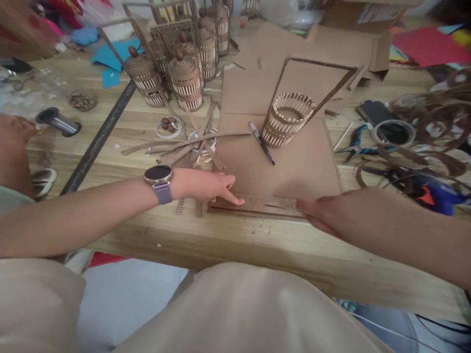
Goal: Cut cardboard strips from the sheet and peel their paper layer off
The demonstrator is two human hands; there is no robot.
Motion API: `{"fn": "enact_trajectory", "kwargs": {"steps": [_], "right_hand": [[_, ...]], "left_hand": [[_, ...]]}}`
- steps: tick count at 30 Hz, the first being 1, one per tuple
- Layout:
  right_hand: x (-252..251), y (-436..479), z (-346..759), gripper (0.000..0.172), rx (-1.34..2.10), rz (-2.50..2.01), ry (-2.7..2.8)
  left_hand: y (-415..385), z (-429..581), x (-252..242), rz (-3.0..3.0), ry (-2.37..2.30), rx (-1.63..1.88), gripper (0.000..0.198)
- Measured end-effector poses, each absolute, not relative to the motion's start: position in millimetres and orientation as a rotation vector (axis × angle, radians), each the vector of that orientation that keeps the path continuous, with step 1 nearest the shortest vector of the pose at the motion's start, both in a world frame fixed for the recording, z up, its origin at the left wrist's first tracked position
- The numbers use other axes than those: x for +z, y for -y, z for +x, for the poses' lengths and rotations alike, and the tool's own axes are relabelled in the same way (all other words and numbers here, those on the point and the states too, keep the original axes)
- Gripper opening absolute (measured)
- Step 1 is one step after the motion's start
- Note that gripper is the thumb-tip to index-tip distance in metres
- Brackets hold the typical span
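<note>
My left hand [222, 188], with a watch [158, 174] on its wrist, presses a stretched finger on the left part of a flat brown strip [253, 202], apparently cardboard. Its thumb and finger are apart. At the strip's right end is my right hand [338, 212], blurred, its fingers closed together; what they hold is hidden. Thin dark lines run along the strip near it. The strip lies along the near edge of a cardboard sheet [239, 169]. On that sheet are a pen [262, 143] and a small slatted basket [287, 120] with a tall square handle.
Several lidded slatted baskets [186, 86] stand at the back left. Loose brown strips [176, 146] and a dish of brown beads [169, 126] lie left. Pliers [355, 144], a tape roll [393, 133] and a blue tool [430, 191] are right. Another person's hand [16, 130] shows far left.
</note>
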State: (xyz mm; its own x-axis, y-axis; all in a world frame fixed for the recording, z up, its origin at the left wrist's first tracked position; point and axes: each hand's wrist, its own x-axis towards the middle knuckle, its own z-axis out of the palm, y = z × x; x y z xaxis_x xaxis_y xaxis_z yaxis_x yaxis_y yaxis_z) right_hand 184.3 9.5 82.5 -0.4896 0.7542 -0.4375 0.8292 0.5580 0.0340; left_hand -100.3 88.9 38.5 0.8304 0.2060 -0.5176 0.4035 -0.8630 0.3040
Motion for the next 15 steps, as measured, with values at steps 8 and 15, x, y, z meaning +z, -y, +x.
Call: {"fn": "enact_trajectory", "kwargs": {"steps": [8, 15], "right_hand": [[46.7, -16.8, 88.3, 0.036, -0.177, 0.896, -2.501], [40.9, -20.8, 78.9, 0.038, -0.215, 0.861, -2.499]], "left_hand": [[-88.3, -101.9, 32.5, 2.417, -0.739, -0.551, 0.018], [-91.3, -103.6, 25.8, 2.431, -0.683, -0.549, 0.019]]}}
